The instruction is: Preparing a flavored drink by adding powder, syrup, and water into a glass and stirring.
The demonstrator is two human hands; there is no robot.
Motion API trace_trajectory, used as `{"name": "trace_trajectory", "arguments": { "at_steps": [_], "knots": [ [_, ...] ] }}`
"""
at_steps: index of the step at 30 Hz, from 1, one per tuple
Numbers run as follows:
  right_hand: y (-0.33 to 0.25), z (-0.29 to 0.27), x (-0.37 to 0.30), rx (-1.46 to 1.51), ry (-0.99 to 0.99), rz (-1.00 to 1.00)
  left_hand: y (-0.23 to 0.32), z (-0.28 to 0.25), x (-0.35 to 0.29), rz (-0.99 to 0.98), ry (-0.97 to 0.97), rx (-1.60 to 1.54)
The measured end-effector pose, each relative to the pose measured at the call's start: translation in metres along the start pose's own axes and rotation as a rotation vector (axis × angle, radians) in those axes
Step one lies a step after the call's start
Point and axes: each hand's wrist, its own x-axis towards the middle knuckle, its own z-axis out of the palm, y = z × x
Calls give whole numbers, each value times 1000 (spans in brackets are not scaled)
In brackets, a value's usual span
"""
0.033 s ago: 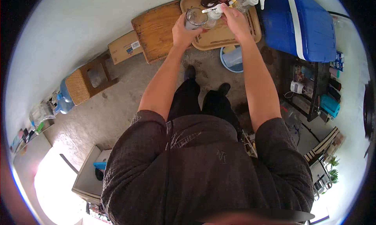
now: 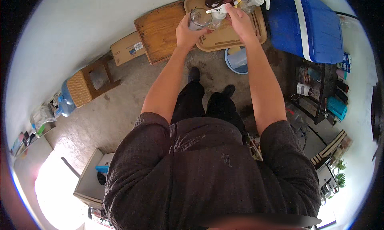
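My left hand (image 2: pixel 187 36) is wrapped round a clear drinking glass (image 2: pixel 199 17), its open rim facing up. Close beside the glass stands a clear pump bottle with a white pump head (image 2: pixel 218 10), its spout pointing left over the glass rim. My right hand (image 2: pixel 241 24) has its fingers closed at the right end of the pump head. Both hands are above a tan tray (image 2: pixel 216 44). Several other bottles, some with white pumps (image 2: pixel 258 0), stand at the tray's far side.
Left of the tray is a wooden tabletop (image 2: pixel 162 32); a blue cooler with a white handle (image 2: pixel 306 26) stands to the right. Below the tray sits a light-blue basin (image 2: pixel 237 70). A cardboard box (image 2: pixel 126 49), a woven-top stool (image 2: pixel 82 87) and a dark shelf (image 2: pixel 320 104) flank the floor.
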Motion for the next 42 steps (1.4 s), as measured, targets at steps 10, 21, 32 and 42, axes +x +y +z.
{"name": "trace_trajectory", "arguments": {
  "at_steps": [10,21,32,42],
  "knots": [
    [-4,11,-9,-3,66,-69,10,-11,-4,24,-8,115],
    [33,11,-40,299,342,-8,0,-38,-42,-110,9,63],
    [235,-19,-285,-848,-990,684,7,-72,-64,-160,120,69],
    [236,-37,-305,-350,-838,839,10,-62,-75,-156,153,13]
  ]
}}
